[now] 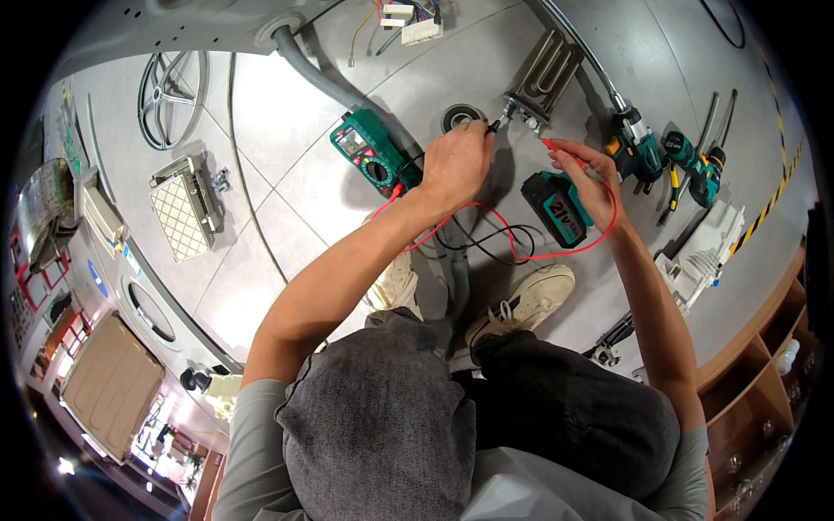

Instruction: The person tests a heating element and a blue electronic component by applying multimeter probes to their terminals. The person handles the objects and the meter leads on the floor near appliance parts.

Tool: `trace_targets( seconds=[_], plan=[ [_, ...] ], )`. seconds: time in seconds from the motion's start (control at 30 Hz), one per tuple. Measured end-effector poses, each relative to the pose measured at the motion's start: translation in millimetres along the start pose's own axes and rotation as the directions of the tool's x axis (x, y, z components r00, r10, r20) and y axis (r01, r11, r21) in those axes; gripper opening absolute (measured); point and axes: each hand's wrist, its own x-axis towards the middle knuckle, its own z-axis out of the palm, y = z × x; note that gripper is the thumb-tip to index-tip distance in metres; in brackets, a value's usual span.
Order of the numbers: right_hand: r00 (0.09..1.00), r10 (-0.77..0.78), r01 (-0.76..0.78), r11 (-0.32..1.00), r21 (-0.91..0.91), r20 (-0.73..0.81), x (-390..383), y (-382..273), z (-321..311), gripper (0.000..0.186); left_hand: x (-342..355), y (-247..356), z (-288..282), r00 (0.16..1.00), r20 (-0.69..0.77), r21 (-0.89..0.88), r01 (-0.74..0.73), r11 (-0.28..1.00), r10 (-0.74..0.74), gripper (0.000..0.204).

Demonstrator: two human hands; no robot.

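Observation:
A metal heating element (549, 74) with looped tubes lies on the floor ahead of me, its terminals facing me. My left hand (458, 165) is closed on a black test probe (496, 125), its tip at the left terminals. In my right hand (591, 181) is a red test probe (550, 144), pointed at the terminals' right side; whether either tip makes contact is too small to tell. Left of my left hand lies a green multimeter (369, 152), joined to the probes by red and black leads. A black ring-shaped part (461, 116) sits beside the element.
A battery pack (556, 208) lies by my right hand, with cordless tools (638, 148) to the right. A grey hose (317, 78) runs behind the multimeter. Further left are a spoked pulley wheel (171, 100) and a patterned filter frame (184, 213). Wooden shelving (747, 382) stands at right.

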Motion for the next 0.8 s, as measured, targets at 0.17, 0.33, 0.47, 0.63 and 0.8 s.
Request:
trace_targets(
  seconds=[0.17,0.33,0.47,0.63,0.8],
  plan=[
    [1.000,-0.003,0.003,1.000,-0.015,-0.003,-0.7,-0.2,0.0,0.032,0.0,0.1,0.3,1.000,0.009,0.006,0.005,1.000,-0.005,0.018],
    [1.000,-0.014,0.014,1.000,0.006,-0.012,-1.0,-0.2,0.7,0.031,0.1,0.5,-0.6,1.000,0.008,0.007,-0.002,1.000,0.001,0.019],
    [0.999,-0.016,0.016,1.000,0.005,-0.032,-1.2,-1.8,2.2,0.030,-0.1,-0.9,0.4,1.000,0.001,0.014,-0.008,1.000,0.008,0.019],
    [0.999,-0.016,0.017,1.000,0.010,-0.035,-1.2,-0.8,2.1,0.030,-0.2,-1.1,0.9,1.000,0.001,0.012,-0.003,1.000,0.003,0.019],
    [0.999,-0.028,0.028,1.000,0.009,-0.036,-1.6,0.8,2.0,0.029,-0.1,-1.0,0.4,1.000,0.003,0.014,-0.013,1.000,0.013,0.019]
  ],
)
